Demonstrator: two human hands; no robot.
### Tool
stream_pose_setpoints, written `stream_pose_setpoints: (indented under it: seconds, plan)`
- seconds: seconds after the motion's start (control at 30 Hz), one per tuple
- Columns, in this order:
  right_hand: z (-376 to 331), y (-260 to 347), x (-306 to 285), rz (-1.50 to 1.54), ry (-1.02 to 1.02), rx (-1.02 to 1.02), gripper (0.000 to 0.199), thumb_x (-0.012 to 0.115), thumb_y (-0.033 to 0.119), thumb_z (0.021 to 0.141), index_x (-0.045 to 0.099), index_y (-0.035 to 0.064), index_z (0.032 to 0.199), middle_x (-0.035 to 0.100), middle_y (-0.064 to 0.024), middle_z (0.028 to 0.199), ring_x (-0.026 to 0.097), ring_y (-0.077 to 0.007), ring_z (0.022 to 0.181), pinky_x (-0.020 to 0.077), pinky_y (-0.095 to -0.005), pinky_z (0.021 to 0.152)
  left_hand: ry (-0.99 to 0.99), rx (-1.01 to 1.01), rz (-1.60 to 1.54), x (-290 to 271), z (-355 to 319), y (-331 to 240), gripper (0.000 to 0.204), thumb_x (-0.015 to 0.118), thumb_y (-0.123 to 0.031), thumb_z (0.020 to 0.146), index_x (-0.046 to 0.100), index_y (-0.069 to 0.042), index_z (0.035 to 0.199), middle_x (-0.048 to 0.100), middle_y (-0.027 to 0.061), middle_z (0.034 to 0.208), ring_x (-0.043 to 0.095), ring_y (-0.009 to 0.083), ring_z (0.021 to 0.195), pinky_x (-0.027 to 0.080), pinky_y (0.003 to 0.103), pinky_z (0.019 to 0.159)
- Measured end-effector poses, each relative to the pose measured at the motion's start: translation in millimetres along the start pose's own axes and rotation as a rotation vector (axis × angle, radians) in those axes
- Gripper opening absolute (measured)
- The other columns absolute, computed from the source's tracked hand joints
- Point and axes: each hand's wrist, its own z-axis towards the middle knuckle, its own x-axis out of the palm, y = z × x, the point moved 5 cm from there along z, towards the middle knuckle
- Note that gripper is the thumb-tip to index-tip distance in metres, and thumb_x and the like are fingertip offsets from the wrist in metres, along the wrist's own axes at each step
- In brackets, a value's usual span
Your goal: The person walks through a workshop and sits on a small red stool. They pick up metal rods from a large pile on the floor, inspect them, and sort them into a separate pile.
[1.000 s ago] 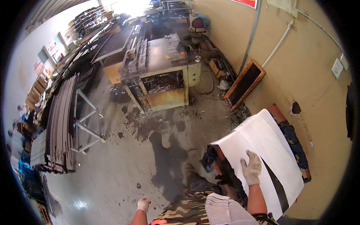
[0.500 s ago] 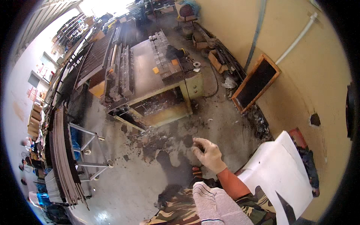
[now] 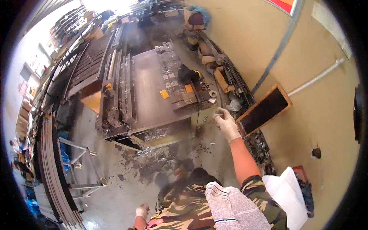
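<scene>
Reach right hand (image 3: 226,123), fingers curled together on nothing visible, steadily toward tabletop (image 3: 151,92) corner; left hand (image 3: 142,211) hanging low, fingers unclear.

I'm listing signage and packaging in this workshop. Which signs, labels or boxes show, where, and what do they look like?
Sign: top of the tan wall, red and orange, cut by the picture edge.
Yellow tags: two small squares on the metal bench.
Cardboard box: on the floor between bench and wall, brown, open.
White sheet: on the floor at lower right, large, blank.
</scene>
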Motion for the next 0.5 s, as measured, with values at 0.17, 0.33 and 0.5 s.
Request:
stream_pose_setpoints:
  seconds: [0.17,0.33,0.5]
  plan:
    - [145.2,3.3,43.5,-0.082,0.064,0.018,0.058,0.071,0.032,0.095,0.055,0.0086,0.146,0.067,-0.0059,0.121,0.062,-0.0135,0.091,0.0513,-0.0310,0.076,-0.159,0.149,-0.057,20.7,18.6,-101.4,0.043,0.072,-0.027,0.093,0.068,0.003,0.124,0.073,0.0156,0.115,0.068,0.0224,0.098,0.053,0.036,0.088]
    - [309.9,-32.2,79.4,-0.389,0.029,0.010,0.064,0.067,0.043,0.087,0.063,0.0080,0.141,0.064,-0.0171,0.142,0.056,-0.0346,0.135,0.0420,-0.0407,0.112,-0.375,0.183,-0.309,61.8,-47.2,-145.7,0.042,0.072,-0.023,0.093,0.069,0.007,0.122,0.074,0.0169,0.116,0.069,0.0227,0.110,0.052,0.034,0.098]
    - [333.3,-30.2,121.9,-0.276,0.448,-0.109,0.041,0.056,0.027,0.100,0.062,0.0056,0.134,0.068,-0.0113,0.118,0.063,-0.0263,0.101,0.0510,-0.0386,0.085,-0.452,-0.291,-0.165,193.9,-124.8,17.8,0.031,0.071,-0.024,0.092,0.074,-0.002,0.114,0.076,0.0160,0.104,0.072,0.0273,0.096,0.054,0.037,0.087]
